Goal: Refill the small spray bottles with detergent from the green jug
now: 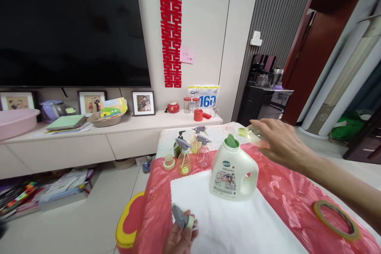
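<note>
The spray head [182, 217], grey with a pale green collar, sits at 6 o'clock in the frame, at the near edge of the white cloth [238, 222]. The left hand [178, 240] grips it, fingers clenched around the collar. It is detached from any bottle.

The small clear bottle [249, 133] is at 1 o'clock from the spray head, above the far side of the table. The right hand [279, 143] grasps it, fingers curled over the body; its greenish neck points to 9 o'clock and carries no sprayer.

The white detergent jug [233, 172] stands upright on the cloth between the two hands, green cap in place.

Status, as judged: head and bottle are separated and both are in hand; they are well apart and not joined.

At 11 o'clock from the jug stand three spray bottles [184, 158] with heads fitted, a darker pump bottle behind them, and a small capped jar [168, 162] beside them. A tape roll [336, 220] lies on the red tablecloth [282, 194] at 3 o'clock.
</note>
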The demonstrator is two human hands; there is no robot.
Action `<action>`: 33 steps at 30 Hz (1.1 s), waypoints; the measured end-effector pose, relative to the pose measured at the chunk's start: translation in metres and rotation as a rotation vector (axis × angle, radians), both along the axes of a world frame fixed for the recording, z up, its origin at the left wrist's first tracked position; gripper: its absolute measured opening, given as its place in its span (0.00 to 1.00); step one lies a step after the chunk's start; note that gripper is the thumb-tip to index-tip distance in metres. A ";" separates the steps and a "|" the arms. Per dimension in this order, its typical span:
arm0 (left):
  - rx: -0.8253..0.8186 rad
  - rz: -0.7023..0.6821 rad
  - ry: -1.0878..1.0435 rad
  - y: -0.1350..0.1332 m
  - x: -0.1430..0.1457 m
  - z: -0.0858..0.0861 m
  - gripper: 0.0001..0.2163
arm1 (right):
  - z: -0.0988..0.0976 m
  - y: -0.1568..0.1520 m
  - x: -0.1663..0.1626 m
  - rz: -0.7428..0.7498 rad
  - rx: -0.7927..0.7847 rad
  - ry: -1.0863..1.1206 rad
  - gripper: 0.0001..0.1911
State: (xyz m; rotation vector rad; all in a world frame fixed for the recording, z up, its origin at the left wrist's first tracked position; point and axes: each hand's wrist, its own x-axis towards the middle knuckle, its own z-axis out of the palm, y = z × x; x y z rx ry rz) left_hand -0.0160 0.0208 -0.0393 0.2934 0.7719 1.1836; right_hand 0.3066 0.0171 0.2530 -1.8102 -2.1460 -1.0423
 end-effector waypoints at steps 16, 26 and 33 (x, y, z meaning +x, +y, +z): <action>-0.013 0.199 -0.075 -0.010 -0.021 0.103 0.06 | -0.175 -0.104 -0.081 0.114 -0.237 0.432 0.34; 0.117 0.084 0.080 -0.025 -0.005 0.098 0.23 | -0.176 -0.098 -0.113 0.144 -0.300 0.514 0.37; 0.145 -0.072 0.064 -0.043 0.011 0.096 0.24 | -0.169 -0.101 -0.135 0.276 -0.305 0.633 0.36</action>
